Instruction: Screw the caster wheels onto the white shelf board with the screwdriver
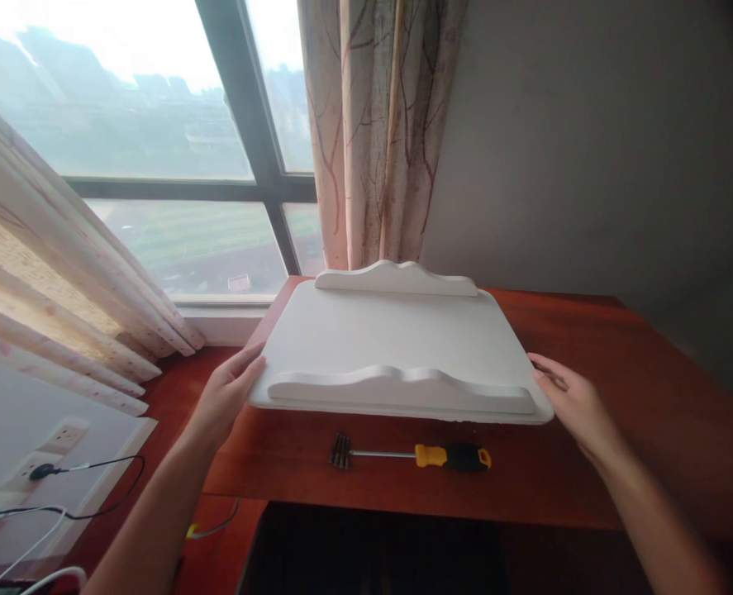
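A white board (397, 339) with two wavy rails lies flat on a reddish-brown wooden desk (620, 372). My left hand (226, 392) rests against the board's near left corner, fingers stretched along its edge. At the board's near right corner is my right hand (573, 401), with its fingers extended and touching the edge. Neither hand wraps round the board. A screwdriver (446, 456) with a yellow and black handle lies on the desk just in front of the board, and several dark screws (340, 451) sit at its tip.
A window (173, 165) with a dark frame and patterned curtains (378, 124) stands behind the desk. A grey wall (589, 149) is at the right. At the lower left are a wall socket (62, 438) and cables (93, 487). A dark gap opens below the desk's front edge.
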Demonstrator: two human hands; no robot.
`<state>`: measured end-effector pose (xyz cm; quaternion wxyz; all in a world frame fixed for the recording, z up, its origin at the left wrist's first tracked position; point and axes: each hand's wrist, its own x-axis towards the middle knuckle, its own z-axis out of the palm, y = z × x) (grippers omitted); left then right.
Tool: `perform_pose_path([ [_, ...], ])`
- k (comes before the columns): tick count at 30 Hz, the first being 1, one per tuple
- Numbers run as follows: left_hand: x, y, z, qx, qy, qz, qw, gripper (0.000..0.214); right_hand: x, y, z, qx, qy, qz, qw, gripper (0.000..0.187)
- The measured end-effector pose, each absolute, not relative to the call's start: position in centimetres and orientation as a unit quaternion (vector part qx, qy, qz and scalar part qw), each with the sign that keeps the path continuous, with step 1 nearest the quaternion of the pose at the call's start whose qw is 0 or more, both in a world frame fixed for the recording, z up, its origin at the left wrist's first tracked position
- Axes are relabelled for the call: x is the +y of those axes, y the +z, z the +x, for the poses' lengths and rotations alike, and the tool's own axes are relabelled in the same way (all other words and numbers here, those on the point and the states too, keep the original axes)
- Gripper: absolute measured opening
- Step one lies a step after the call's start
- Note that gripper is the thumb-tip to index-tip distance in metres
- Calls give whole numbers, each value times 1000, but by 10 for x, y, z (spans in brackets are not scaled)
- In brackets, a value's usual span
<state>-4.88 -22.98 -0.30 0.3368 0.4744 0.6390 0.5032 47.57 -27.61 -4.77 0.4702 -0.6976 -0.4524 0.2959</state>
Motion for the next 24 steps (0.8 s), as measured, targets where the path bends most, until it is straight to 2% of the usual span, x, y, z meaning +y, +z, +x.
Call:
perform_pose_path([
  [3,-226,-9,-50,625,495,470,379,78,-274,-52,473,-468,271,-700,467,52],
  [11,-222,-20,-51,616,509,466,380,79,-272,-64,475,-488,258,-694,462,51],
  [24,-228,-20,-46,608,509,473,384,75,-285,-51,479,-462,279,-699,469,50],
])
